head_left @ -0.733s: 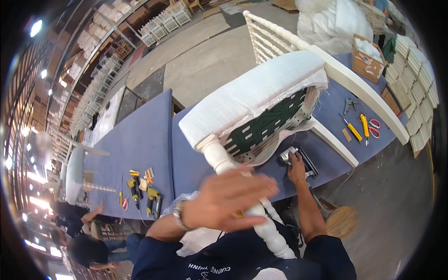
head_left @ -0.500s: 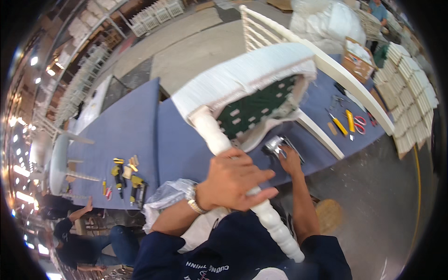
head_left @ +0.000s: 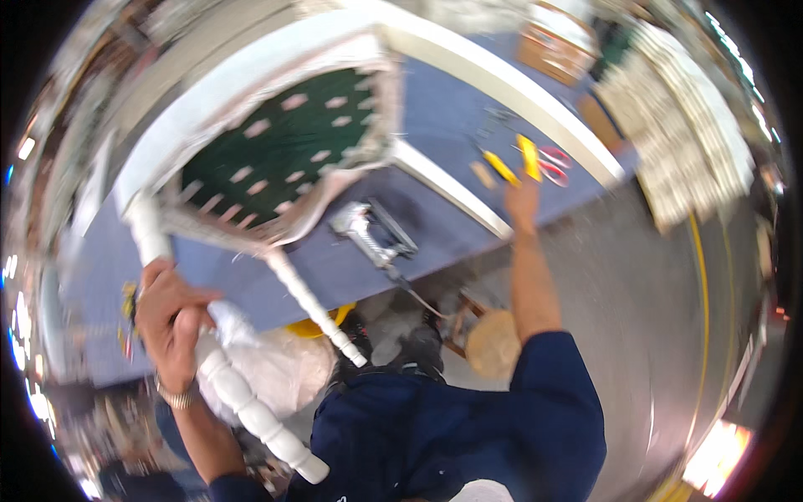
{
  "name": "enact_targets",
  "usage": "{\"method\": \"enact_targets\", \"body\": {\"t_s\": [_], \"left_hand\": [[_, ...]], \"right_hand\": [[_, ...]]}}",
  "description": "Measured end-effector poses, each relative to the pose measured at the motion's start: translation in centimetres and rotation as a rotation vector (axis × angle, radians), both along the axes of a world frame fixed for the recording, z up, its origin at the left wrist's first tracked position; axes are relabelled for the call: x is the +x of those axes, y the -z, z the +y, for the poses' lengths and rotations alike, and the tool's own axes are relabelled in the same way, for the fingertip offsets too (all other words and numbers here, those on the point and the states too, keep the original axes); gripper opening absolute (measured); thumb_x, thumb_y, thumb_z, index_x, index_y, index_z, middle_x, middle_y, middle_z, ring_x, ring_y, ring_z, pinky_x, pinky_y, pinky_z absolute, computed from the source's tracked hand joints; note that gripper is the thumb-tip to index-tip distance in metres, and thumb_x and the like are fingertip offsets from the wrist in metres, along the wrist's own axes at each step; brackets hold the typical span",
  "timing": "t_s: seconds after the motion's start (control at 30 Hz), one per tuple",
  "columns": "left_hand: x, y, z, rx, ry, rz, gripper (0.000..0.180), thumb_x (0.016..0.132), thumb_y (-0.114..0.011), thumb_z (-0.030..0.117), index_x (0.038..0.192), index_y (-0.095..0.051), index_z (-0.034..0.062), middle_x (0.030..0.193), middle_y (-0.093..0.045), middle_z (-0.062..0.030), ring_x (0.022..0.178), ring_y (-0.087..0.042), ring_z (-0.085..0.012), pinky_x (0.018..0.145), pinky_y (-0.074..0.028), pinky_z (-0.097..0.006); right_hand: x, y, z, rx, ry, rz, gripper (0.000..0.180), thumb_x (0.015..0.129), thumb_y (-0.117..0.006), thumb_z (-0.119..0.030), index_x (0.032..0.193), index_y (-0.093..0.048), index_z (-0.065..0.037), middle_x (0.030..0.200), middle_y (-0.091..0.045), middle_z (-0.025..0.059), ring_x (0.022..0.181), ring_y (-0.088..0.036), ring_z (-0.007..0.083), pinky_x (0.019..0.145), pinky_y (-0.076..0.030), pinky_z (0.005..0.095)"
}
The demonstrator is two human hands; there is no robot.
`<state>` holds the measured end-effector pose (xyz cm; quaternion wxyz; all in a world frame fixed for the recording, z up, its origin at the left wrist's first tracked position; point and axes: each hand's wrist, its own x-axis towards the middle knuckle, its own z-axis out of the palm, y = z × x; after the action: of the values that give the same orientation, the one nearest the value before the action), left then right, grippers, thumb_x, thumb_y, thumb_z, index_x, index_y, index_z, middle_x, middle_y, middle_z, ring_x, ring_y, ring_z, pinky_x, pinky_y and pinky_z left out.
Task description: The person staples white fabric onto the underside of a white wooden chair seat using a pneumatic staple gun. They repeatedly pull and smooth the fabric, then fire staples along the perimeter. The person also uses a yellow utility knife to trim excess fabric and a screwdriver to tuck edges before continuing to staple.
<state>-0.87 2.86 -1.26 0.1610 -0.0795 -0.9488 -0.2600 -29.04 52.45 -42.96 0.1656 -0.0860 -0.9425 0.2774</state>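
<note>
An upholstered chair lies tipped over on the table, its green underside facing me. My left hand is closed around one of its turned white legs. A second turned leg points toward me. On the cloth by the seat rests a silver staple gun with a hose, and neither hand is on it. My right hand reaches to a yellow-handled utility knife; its fingers are blurred, so their grip is unclear. Beside that lie a yellow-handled tool and red-handled scissors.
The table has a blue cloth. A cardboard box stands at its far right, near stacked pale slatted pieces. Below the table edge are a round wooden stool and clear plastic wrap.
My right hand has let go of the staple gun and moved right to the yellow tools. The chair has swung left in view, my left hand still on its leg.
</note>
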Motion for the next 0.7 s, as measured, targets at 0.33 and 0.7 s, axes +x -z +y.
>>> {"method": "enact_targets", "body": {"t_s": [0.33,0.7], "left_hand": [[-0.6,-1.7,1.8,0.099,-0.05,-0.094,0.015,0.092,-0.075,0.028,0.089,-0.08,0.0138,0.074,-0.074,0.0036,0.068,-0.066,-0.0096,0.11,-0.034,-0.04],[-4.2,-3.8,-1.5,-0.022,0.312,-0.014,0.033,0.085,-0.085,0.023,0.113,-0.077,0.0071,0.097,-0.078,-0.0081,0.084,-0.074,-0.0228,0.085,-0.057,-0.036]], "right_hand": [[-5.1,0.9,3.0,-0.158,-0.213,-0.268,0.04,0.088,-0.075,-0.022,0.119,-0.064,0.001,0.103,-0.071,0.0185,0.09,-0.07,0.0331,0.077,-0.055,0.0435],[14.6,-18.0,-26.1,-1.406,-0.586,-0.041,0.045,0.1,-0.066,-0.014,0.141,-0.049,-0.01,0.086,-0.057,-0.0006,0.062,-0.049,0.0042,0.047,-0.037,0.0187]]}}
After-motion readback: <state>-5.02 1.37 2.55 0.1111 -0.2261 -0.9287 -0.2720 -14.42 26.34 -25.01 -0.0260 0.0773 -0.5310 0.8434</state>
